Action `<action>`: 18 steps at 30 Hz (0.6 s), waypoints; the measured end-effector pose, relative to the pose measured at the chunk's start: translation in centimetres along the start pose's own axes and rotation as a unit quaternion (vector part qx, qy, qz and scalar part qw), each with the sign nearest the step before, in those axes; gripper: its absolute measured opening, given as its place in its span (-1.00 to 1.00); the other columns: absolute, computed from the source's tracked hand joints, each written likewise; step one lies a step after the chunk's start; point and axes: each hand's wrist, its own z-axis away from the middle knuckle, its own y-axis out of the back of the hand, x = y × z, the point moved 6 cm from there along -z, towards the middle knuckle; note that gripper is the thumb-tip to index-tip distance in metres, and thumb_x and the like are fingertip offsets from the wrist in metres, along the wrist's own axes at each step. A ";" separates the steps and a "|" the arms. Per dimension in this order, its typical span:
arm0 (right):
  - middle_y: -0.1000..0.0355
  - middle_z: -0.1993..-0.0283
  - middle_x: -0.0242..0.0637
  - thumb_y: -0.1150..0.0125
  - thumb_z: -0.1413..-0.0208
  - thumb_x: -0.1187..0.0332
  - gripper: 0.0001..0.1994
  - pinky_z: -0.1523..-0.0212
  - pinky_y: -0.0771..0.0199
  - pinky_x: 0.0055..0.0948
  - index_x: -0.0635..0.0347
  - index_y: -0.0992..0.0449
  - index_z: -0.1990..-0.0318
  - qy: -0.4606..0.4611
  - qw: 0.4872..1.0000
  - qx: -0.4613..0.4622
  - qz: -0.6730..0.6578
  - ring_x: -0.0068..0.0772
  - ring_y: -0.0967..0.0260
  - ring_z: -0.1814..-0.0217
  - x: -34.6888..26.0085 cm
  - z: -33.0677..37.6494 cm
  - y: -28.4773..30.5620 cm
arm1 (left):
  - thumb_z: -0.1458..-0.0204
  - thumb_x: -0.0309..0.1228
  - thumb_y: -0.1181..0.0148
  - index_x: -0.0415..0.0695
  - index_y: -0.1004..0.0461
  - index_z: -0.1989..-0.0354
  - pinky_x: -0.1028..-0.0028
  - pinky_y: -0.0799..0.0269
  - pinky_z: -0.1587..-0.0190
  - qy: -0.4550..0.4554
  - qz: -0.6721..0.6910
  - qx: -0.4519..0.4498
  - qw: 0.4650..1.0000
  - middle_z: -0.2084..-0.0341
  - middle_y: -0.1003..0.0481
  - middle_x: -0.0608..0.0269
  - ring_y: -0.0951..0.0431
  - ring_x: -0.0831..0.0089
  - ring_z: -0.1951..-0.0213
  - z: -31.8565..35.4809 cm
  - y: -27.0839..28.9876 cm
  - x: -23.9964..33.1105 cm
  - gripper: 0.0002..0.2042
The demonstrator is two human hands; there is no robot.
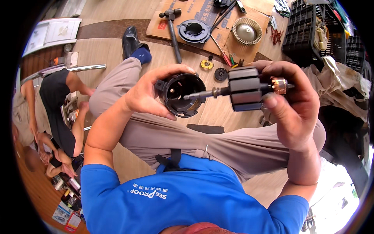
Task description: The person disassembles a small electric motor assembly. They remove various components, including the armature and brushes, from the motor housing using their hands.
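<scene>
My left hand (pixel 150 93) is wrapped round a black, cup-shaped motor housing (pixel 183 111), its open mouth turned up and to the right. In my right hand (pixel 292 97) is a motor armature (pixel 244 89) with dark lengthwise segments. Thumb and fingers hold it near the copper commutator (pixel 279 85). Its steel shaft (pixel 198 94) points left, and the tip overlaps the housing's mouth in view. I cannot tell whether the tip is inside or only in front of it. Both hands are raised over my lap.
On the floor ahead, a cardboard sheet (pixel 210 48) bears a hammer (pixel 171 31), a round grey flange (pixel 194 31) and a blower wheel (pixel 247 31). Nearby lie a yellow part (pixel 207 64) and a black disc (pixel 221 74). Black crates (pixel 300 31) stand far right. Another person (pixel 58 109) sits at left.
</scene>
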 end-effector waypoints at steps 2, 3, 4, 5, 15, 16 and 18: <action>-0.38 -0.06 0.07 -0.25 -0.12 0.37 -0.59 -0.14 -0.33 -0.36 0.48 -0.31 -0.01 0.034 0.998 -0.021 0.050 -0.28 -0.35 -0.09 -0.3 0.1 -0.5 | 0.49 -0.52 -0.57 -0.33 -0.18 -0.23 0.36 -0.26 -0.23 0.014 0.011 0.014 1.000 -0.11 -0.36 0.03 -0.39 0.30 -0.15 -0.1 -0.1 0.1 -0.04; -0.37 -0.07 0.07 -0.24 -0.12 0.39 -0.60 -0.14 -0.33 -0.36 0.49 -0.30 -0.02 0.062 0.993 -0.032 0.098 -0.28 -0.36 -0.09 -0.5 0.3 -0.6 | 0.49 -0.52 -0.57 -0.33 -0.18 -0.23 0.36 -0.26 -0.23 0.014 0.014 0.013 1.000 -0.11 -0.36 0.03 -0.39 0.30 -0.15 -0.2 -0.2 0.1 -0.04; -0.37 -0.08 0.07 -0.22 -0.12 0.47 -0.62 -0.12 -0.34 -0.38 0.48 -0.30 -0.03 0.070 0.988 -0.041 0.130 -0.30 -0.36 -0.09 -0.4 0.3 -0.8 | 0.49 -0.54 -0.56 -0.33 -0.17 -0.23 0.37 -0.27 -0.23 0.024 0.017 0.009 1.000 -0.11 -0.36 0.04 -0.39 0.31 -0.15 -0.3 -0.3 0.1 -0.04; -0.37 -0.08 0.07 -0.22 -0.12 0.47 -0.62 -0.12 -0.34 -0.38 0.48 -0.30 -0.03 0.069 0.988 -0.040 0.129 -0.30 -0.36 -0.09 -0.4 0.3 -0.9 | 0.49 -0.55 -0.55 -0.34 -0.16 -0.24 0.37 -0.27 -0.22 0.035 0.019 0.006 0.999 -0.10 -0.36 0.04 -0.39 0.33 -0.14 -0.3 -0.5 0.1 -0.04; -0.46 0.05 0.01 -0.35 0.09 0.56 -0.63 0.11 -0.49 -0.39 0.34 -0.40 0.09 0.183 0.940 -0.052 0.283 -0.15 -0.49 0.12 0.2 0.0 -3.9 | 0.43 -0.51 -0.55 -0.30 -0.22 -0.24 0.37 -0.23 -0.23 0.041 0.024 -0.024 0.999 -0.13 -0.36 0.12 -0.35 0.38 -0.16 -0.6 -1.5 -0.6 -0.09; -0.45 0.06 0.00 -0.36 0.09 0.54 -0.64 0.12 -0.50 -0.37 0.32 -0.40 0.10 0.166 0.944 -0.060 0.280 -0.09 -0.48 0.12 0.4 0.0 -4.0 | 0.43 -0.50 -0.56 -0.30 -0.22 -0.24 0.37 -0.23 -0.23 0.036 -0.007 -0.037 0.999 -0.13 -0.36 0.11 -0.35 0.38 -0.16 -0.5 -1.6 -0.9 -0.09; -0.45 0.06 0.00 -0.36 0.09 0.53 -0.63 0.12 -0.50 -0.36 0.31 -0.40 0.10 0.167 0.941 -0.066 0.287 -0.07 -0.48 0.12 0.2 0.0 -4.1 | 0.45 -0.48 -0.57 -0.30 -0.22 -0.24 0.37 -0.25 -0.22 0.055 0.007 -0.034 0.998 -0.11 -0.36 0.10 -0.37 0.38 -0.14 -0.4 -2.1 -1.0 -0.08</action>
